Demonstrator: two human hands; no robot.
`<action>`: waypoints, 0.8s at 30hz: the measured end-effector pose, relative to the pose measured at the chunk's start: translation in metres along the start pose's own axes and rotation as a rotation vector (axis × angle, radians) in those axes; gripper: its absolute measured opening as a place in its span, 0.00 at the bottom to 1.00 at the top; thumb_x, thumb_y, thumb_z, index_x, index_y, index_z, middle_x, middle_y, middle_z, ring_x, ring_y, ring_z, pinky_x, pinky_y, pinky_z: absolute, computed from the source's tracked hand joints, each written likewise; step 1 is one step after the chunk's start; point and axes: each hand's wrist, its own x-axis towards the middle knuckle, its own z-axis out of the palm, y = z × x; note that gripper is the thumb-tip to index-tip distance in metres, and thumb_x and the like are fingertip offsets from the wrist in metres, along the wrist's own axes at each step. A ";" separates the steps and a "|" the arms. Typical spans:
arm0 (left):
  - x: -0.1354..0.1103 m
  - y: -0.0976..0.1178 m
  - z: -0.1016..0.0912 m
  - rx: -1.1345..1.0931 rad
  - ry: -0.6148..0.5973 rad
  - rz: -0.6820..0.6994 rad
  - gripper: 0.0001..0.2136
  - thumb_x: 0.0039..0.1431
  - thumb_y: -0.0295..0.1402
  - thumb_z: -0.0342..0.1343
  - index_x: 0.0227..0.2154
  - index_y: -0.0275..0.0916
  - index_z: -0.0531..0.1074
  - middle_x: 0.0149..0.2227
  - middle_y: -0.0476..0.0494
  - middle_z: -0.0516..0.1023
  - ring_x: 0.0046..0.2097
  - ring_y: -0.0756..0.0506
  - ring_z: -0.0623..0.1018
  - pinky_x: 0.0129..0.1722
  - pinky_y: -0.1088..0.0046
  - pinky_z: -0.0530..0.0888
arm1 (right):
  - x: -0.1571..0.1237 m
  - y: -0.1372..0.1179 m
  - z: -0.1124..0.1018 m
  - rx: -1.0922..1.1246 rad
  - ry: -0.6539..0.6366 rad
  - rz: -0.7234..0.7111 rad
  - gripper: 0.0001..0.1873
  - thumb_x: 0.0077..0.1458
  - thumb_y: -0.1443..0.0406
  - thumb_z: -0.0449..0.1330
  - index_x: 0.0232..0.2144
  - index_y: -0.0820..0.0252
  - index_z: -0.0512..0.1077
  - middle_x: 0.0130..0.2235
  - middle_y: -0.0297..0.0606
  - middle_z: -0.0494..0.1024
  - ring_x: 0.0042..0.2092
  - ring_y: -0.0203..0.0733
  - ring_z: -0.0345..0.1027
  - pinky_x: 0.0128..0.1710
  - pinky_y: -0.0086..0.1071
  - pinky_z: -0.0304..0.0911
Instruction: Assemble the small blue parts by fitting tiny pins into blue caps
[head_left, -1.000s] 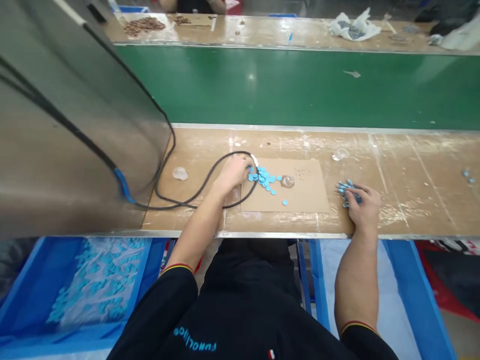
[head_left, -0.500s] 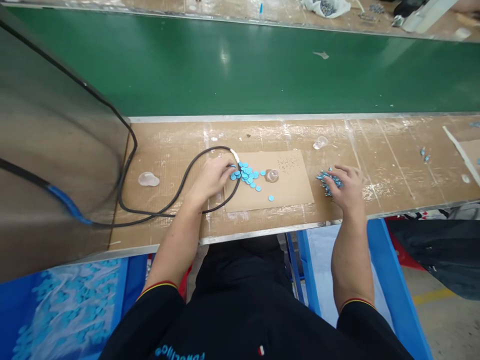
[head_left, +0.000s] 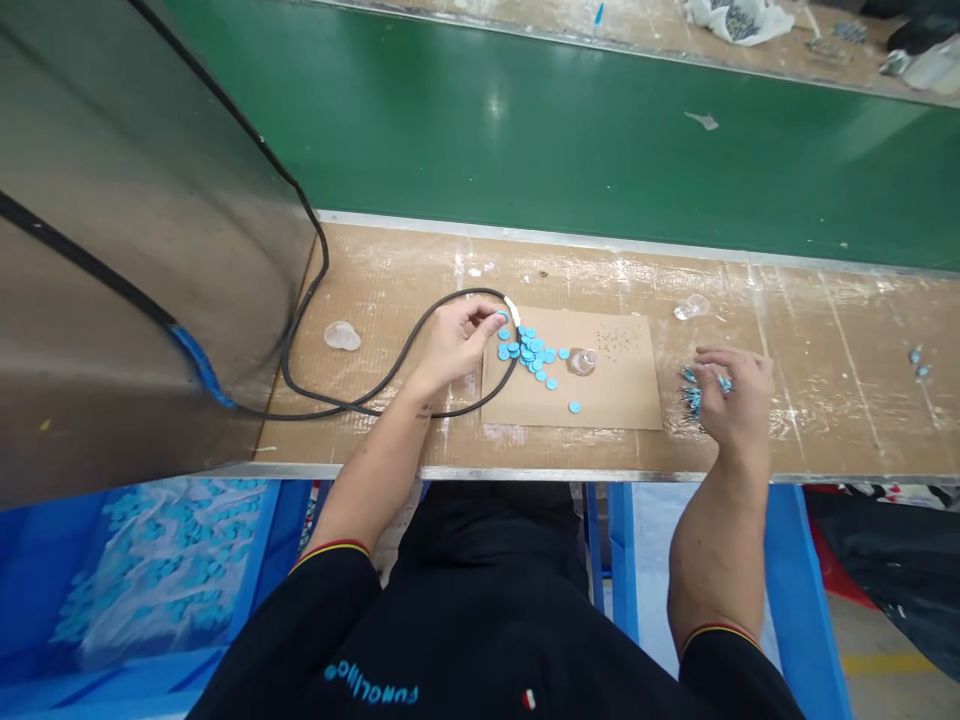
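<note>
My left hand [head_left: 457, 345] is closed in a pinch on a blue disc [head_left: 502, 317], above the left end of a cardboard sheet [head_left: 619, 400]. Loose blue discs [head_left: 534, 350] lie heaped beside the fingers, a few apart from the heap. A clear round plastic piece [head_left: 583, 361] rests on the sheet to their right. My right hand [head_left: 735, 395] curls over a pile of small blue-and-metal parts [head_left: 691, 400]. One such part [head_left: 724, 383] shows between its thumb and fingers; the palm side is partly hidden.
A black cable [head_left: 390, 385] loops over the bench and crosses the sheet's left end. Metal housing [head_left: 150, 300] stands at the left. Clear plastic pieces lie left [head_left: 342, 336] and right [head_left: 691, 306]. Beyond the bench runs a green belt [head_left: 487, 150]. A blue bin [head_left: 255, 570] holds more discs below.
My left hand has lifted slightly from the disc heap with one disc at its fingertips. The right hand remains at the parts pile, its fingers shifted. The whole view has swung left.
</note>
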 end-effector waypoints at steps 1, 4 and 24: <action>0.000 0.000 0.001 -0.058 0.005 -0.019 0.14 0.64 0.45 0.61 0.33 0.39 0.80 0.34 0.43 0.84 0.36 0.47 0.80 0.40 0.70 0.76 | 0.008 -0.013 -0.002 0.104 0.054 -0.006 0.09 0.65 0.55 0.61 0.38 0.52 0.76 0.41 0.40 0.84 0.45 0.52 0.76 0.49 0.51 0.69; 0.001 0.001 0.005 -0.246 -0.032 -0.071 0.18 0.59 0.51 0.66 0.32 0.39 0.81 0.33 0.42 0.84 0.34 0.48 0.80 0.39 0.69 0.77 | 0.037 -0.053 0.003 0.454 0.141 -0.043 0.07 0.65 0.55 0.65 0.40 0.49 0.74 0.35 0.34 0.81 0.37 0.46 0.78 0.40 0.43 0.73; 0.000 -0.008 0.013 -0.661 0.134 -0.557 0.13 0.61 0.43 0.68 0.33 0.38 0.77 0.30 0.48 0.83 0.29 0.52 0.81 0.32 0.77 0.80 | 0.042 -0.046 0.057 0.627 -0.168 0.046 0.07 0.61 0.60 0.69 0.42 0.47 0.84 0.40 0.32 0.88 0.40 0.43 0.84 0.41 0.41 0.84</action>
